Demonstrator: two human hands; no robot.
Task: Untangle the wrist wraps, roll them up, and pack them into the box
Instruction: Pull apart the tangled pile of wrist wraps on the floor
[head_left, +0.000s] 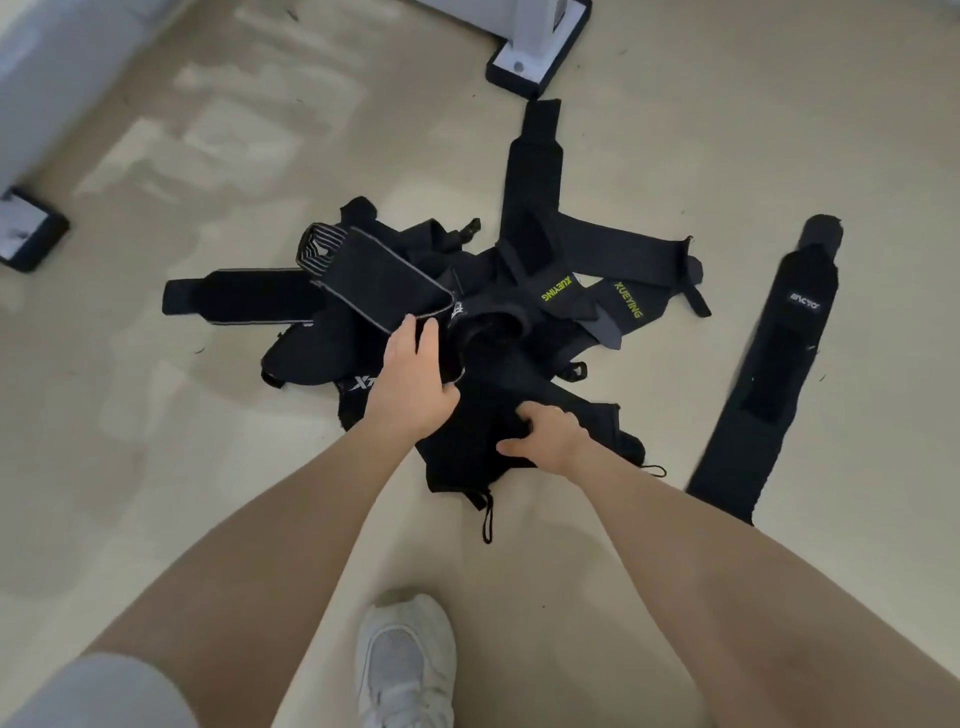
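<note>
A tangled pile of black wrist wraps (519, 291) lies on the beige floor, some with yellow-green lettering. My left hand (413, 382) grips the near end of a grey-edged black wrap (379, 283) that rises off the pile. Just to the right, my right hand (548, 434) presses down on a black wrap (467, 447) at the pile's near edge, fingers curled into the cloth. One wrap (769, 364) lies straightened out by itself to the right of the pile. No box is in view.
A white furniture foot with a dark base (537, 57) stands beyond the pile, and another one (28, 228) sits at the left edge. My white shoe (405, 660) is on the floor below the pile, between my arms.
</note>
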